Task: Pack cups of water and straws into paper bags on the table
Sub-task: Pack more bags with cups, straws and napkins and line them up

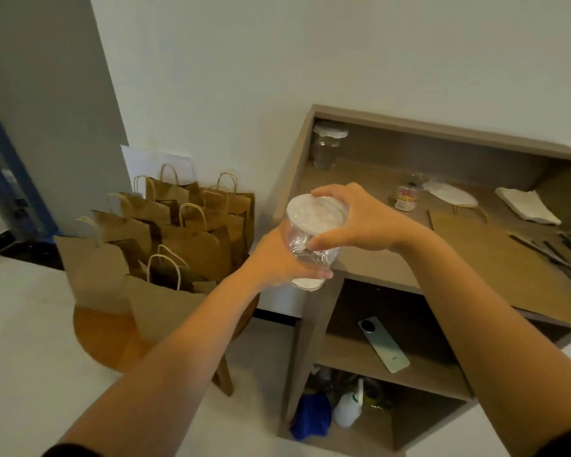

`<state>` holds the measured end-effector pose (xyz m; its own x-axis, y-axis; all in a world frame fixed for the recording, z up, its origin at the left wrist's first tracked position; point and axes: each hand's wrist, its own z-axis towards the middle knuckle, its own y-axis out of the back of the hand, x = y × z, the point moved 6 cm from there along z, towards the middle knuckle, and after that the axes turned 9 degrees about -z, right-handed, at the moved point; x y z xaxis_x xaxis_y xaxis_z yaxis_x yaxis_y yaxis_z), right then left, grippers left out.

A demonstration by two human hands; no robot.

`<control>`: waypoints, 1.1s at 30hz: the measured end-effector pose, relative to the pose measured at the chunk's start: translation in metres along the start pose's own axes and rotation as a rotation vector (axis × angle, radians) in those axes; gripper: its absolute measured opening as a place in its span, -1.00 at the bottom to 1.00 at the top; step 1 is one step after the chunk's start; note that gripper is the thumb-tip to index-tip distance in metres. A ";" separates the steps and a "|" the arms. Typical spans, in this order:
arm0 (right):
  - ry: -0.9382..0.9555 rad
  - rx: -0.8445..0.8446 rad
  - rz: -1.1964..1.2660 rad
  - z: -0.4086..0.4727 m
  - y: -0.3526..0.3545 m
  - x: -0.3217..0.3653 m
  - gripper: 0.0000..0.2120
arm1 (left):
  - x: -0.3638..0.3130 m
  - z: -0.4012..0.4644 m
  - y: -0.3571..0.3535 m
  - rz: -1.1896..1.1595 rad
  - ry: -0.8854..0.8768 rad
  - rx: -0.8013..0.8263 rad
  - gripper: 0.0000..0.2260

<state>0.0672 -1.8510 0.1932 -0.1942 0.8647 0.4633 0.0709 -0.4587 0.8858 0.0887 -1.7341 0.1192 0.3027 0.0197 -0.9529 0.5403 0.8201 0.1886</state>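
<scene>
- Nearest the camera, your two bare forearms reach in from the bottom corners and meet at the centre of the frame
- Your left hand (279, 258) curls round the lower body of a clear plastic cup (314, 240), fingers wrapped under its base
- Your right hand (360, 219) pinches the cup's white lid (315, 212) from above, thumb on the near rim and fingers over the far rim
- The cup is held in the air at centre frame, tilted, between the bags and the shelf unit
- Judged from its look, the cup is thin, light and easily squashed, with water that can slosh; hold the wall low and gently, and keep it upright so the lid does not leak
- Left of centre, a cluster of brown paper bags (185, 225) stands open on a round wooden table (106, 338), handles up
- Upper right, a shelf unit (373, 265) bears another covered cup (327, 146), a small jar (406, 197), a flat paper bag (495, 252), napkins (524, 206) and dark straws (554, 255) at the right edge
- A phone (384, 344) lies on a lower shelf
- The upright bag handles could catch the cup on its way in
</scene>
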 end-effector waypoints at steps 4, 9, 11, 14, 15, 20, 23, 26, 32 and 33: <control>-0.004 -0.015 0.034 0.011 -0.043 0.043 -0.13 | 0.017 -0.037 0.043 0.011 0.023 0.012 -0.19; -0.066 -0.057 0.070 0.041 -0.105 0.076 -0.12 | 0.086 -0.092 0.126 0.141 0.308 0.025 -0.25; -0.091 -0.089 0.089 0.058 -0.123 0.083 -0.11 | 0.116 -0.113 0.165 0.217 0.436 -0.031 -0.43; -0.117 -0.149 0.054 0.082 -0.149 0.089 -0.10 | 0.146 -0.132 0.209 0.295 0.492 -0.119 -0.68; -0.124 -0.169 0.044 0.089 -0.156 0.090 -0.10 | 0.152 -0.133 0.219 0.328 0.491 -0.133 -0.71; -0.114 -0.250 0.077 0.131 -0.176 0.081 -0.12 | 0.171 -0.109 0.262 0.398 0.447 -0.230 -0.73; -0.100 -0.245 0.084 0.156 -0.184 0.070 -0.12 | 0.180 -0.082 0.283 0.432 0.429 -0.330 -0.76; -0.108 -0.232 0.087 0.178 -0.193 0.059 -0.12 | 0.195 -0.060 0.291 0.479 0.438 -0.313 -0.76; -0.144 -0.131 0.078 0.205 -0.222 0.049 -0.12 | 0.234 -0.032 0.298 0.510 0.576 -0.245 -0.77; -0.152 -0.118 0.086 0.208 -0.226 0.048 -0.13 | 0.239 -0.027 0.299 0.539 0.589 -0.199 -0.78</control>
<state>0.2449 -1.6632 0.0207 -0.0414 0.8381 0.5439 -0.0355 -0.5452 0.8375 0.3013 -1.4689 -0.0590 -0.0103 0.6912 -0.7226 0.2721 0.6973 0.6631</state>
